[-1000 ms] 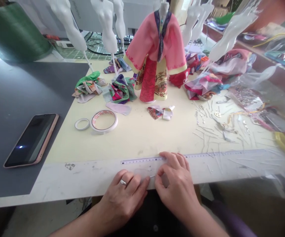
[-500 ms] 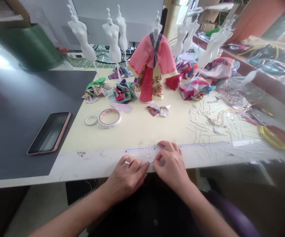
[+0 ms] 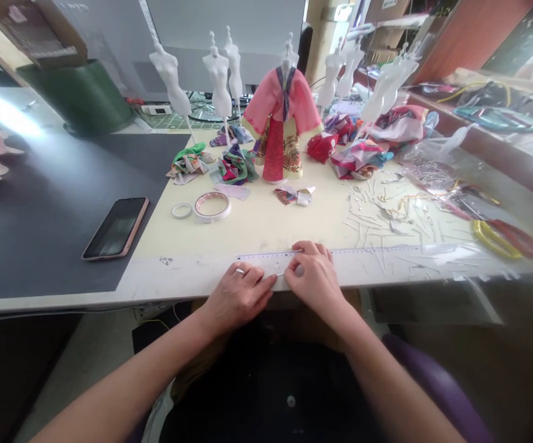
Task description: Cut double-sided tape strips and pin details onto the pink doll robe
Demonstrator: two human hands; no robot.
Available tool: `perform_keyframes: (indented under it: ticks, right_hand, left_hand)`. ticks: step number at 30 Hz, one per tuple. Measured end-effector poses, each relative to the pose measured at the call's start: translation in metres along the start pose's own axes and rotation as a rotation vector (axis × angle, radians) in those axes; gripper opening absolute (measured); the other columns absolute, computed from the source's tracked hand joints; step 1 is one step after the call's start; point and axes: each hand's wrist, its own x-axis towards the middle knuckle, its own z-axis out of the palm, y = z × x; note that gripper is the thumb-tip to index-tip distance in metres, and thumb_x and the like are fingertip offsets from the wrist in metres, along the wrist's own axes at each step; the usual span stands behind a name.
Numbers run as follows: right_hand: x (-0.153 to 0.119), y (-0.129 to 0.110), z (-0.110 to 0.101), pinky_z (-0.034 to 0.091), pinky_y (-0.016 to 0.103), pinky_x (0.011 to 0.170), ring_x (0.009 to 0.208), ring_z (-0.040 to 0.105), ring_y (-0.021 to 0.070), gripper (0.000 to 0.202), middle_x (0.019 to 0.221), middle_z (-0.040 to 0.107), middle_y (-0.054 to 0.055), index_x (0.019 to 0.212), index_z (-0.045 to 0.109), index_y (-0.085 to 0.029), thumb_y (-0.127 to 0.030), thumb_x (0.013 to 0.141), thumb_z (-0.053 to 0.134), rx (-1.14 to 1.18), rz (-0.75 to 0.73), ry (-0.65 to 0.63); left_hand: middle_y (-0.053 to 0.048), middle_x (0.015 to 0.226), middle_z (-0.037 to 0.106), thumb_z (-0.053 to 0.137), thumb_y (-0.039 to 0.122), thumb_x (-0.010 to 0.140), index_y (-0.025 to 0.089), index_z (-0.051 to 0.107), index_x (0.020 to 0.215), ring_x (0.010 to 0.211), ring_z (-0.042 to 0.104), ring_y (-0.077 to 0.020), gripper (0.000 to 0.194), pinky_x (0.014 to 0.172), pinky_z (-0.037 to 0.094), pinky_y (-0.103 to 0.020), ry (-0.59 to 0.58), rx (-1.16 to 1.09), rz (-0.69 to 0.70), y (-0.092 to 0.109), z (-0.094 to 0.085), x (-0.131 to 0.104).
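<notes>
A tiny pale, chain-like piece (image 3: 280, 275) lies at the table's front edge between my two hands. My left hand (image 3: 243, 289), wearing a ring, rests on the edge with its fingers together and its fingertips at the piece's left end. At the other end, my right hand (image 3: 311, 267) is closed in a pinch of thumb and forefinger. What is between those fingertips is too small to make out. Just beyond the hands a clear ruler (image 3: 261, 255) lies flat, and the right hand's other fingers rest on it.
White mannequins (image 3: 217, 80) stand at the back, one in a pink robe (image 3: 278, 98), with fabric bundles (image 3: 234, 165) around them. Tape rolls (image 3: 212, 206) and a phone (image 3: 116, 229) lie left. Thin pins (image 3: 377, 246), scissors with yellow and red handles (image 3: 497, 239) and plastic bags (image 3: 442, 166) lie right.
The camera view has shifted, so the table and hands appear higher in the picture. Both hands keep nearly the same pose around the small piece beside the ruler.
</notes>
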Motion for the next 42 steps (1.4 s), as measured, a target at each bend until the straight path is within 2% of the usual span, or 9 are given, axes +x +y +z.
perform_keyframes:
  ticks: [21, 28, 37, 42]
  right_hand:
    - [-0.002, 0.003, 0.004, 0.034, 0.042, 0.090, 0.098, 0.048, 0.0259, 0.012, 0.102, 0.060, 0.006, 0.055, 0.057, -0.019, -0.017, 0.066, 0.058, 0.013, 0.033, -0.001]
    - [-0.004, 0.007, 0.001, 0.034, 0.043, 0.091, 0.095, 0.049, 0.0249, 0.014, 0.100, 0.059, 0.006, 0.053, 0.052, -0.019, -0.020, 0.064, 0.060, 0.049, 0.074, 0.008]
    - [-0.004, 0.011, 0.003, 0.035, 0.045, 0.087, 0.089, 0.048, 0.0251, 0.014, 0.094, 0.058, 0.006, 0.060, 0.046, -0.021, -0.019, 0.063, 0.060, 0.087, 0.065, 0.036]
    - [-0.002, 0.015, -0.001, 0.036, 0.044, 0.088, 0.091, 0.048, 0.0255, 0.011, 0.096, 0.059, 0.006, 0.066, 0.049, -0.021, -0.016, 0.063, 0.059, 0.121, 0.090, -0.009]
  left_hand:
    - [-0.007, 0.083, 0.057, 0.056, 0.024, 0.083, 0.014, 0.061, 0.107, 0.081, 0.048, -0.0227, 0.027, 0.075, 0.043, -0.037, 0.014, 0.053, 0.010, 0.002, 0.001, 0.000]
    - [-0.007, 0.083, 0.057, 0.054, 0.024, 0.084, 0.015, 0.061, 0.108, 0.080, 0.050, -0.0218, 0.027, 0.075, 0.043, -0.037, 0.017, 0.042, 0.013, 0.002, 0.001, -0.001]
    - [-0.007, 0.083, 0.057, 0.054, 0.024, 0.084, 0.015, 0.061, 0.108, 0.080, 0.050, -0.0215, 0.026, 0.075, 0.043, -0.037, 0.017, 0.029, 0.004, 0.002, 0.002, -0.001]
    - [-0.007, 0.084, 0.057, 0.053, 0.025, 0.085, 0.015, 0.060, 0.109, 0.081, 0.049, -0.0218, 0.027, 0.075, 0.043, -0.037, 0.000, 0.037, 0.008, 0.002, 0.001, -0.001]
